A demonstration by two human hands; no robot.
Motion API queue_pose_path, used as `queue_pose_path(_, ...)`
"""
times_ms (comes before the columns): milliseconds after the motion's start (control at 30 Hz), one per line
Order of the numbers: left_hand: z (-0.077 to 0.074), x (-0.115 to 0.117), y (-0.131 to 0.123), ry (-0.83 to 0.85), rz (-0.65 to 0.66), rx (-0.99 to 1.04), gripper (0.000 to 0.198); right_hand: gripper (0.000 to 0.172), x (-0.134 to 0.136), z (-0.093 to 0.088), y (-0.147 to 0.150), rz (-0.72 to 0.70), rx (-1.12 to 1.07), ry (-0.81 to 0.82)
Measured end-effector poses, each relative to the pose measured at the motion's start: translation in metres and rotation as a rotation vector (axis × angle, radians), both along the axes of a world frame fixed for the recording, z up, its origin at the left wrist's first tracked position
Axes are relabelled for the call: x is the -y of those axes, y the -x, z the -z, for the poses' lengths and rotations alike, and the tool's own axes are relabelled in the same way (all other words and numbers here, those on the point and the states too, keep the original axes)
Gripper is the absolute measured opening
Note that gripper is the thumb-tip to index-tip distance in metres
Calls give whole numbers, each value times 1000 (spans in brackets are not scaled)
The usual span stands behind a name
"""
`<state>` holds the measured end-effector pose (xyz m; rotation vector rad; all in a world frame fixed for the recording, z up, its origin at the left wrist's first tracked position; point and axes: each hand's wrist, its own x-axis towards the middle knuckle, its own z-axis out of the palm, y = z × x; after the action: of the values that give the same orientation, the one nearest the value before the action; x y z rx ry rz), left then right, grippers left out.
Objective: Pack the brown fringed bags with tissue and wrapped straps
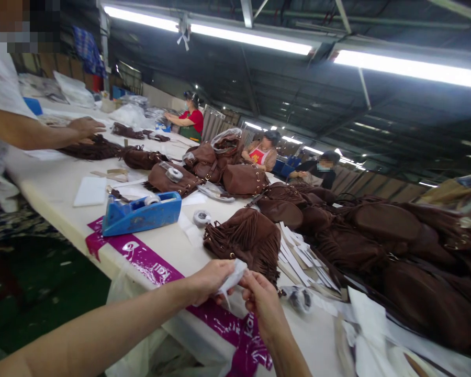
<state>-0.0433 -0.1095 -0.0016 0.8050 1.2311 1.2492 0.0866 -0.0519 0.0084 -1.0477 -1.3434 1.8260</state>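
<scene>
Over the table's front edge, my left hand (pixel 214 280) has its fingers closed around a piece of thin white wrapping paper (pixel 235 273). My right hand (pixel 261 298) pinches the same paper from the right side, so the two hands almost meet. Just beyond them lies a dark brown fringed bag (pixel 245 238). A roll of grey wrapped strap (pixel 201 218) sits behind, to the left of that bag. Another wrapped roll (pixel 300 298) rests right of my right hand. What the paper covers, if anything, cannot be made out.
A blue tape dispenser (pixel 141 213) stands at left, near purple printed tape (pixel 153 268) along the edge. Brown bags (pixel 377 235) are piled at right beside white paper strips (pixel 298 251). A co-worker's arm (pixel 43 131) reaches in at left; several people work farther back.
</scene>
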Motion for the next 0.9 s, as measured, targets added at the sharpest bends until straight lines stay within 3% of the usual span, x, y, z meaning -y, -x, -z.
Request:
queue_pose_path(133, 1, 2, -4, -107, 13, -224, 35, 59, 0, 9, 10, -5, -20, 91)
queue_pose_path(233, -6, 9, 2, -151, 48, -340, 25, 63, 1, 13, 9, -10, -60, 115)
queue_pose_path(333, -16, 15, 15, -4, 132, -201, 33, 57, -1, 17, 3, -34, -150, 183)
queue_pose_path(467, -16, 14, 32, 156, -5, -50, 32, 48, -5, 24, -7, -116, -221, 249)
queue_pose_path(533, -13, 12, 34, 186, 2, 18, 29, 45, -7, 26, -10, -144, -231, 248)
queue_pose_path(667, -9, 11, 27, 95, 68, 81, 26, 42, -7, 27, -10, -170, -213, 233)
queue_pose_path(900, 1, 5, 16, -38, -22, -27, 12, 43, -8, 30, -11, -167, -199, 220)
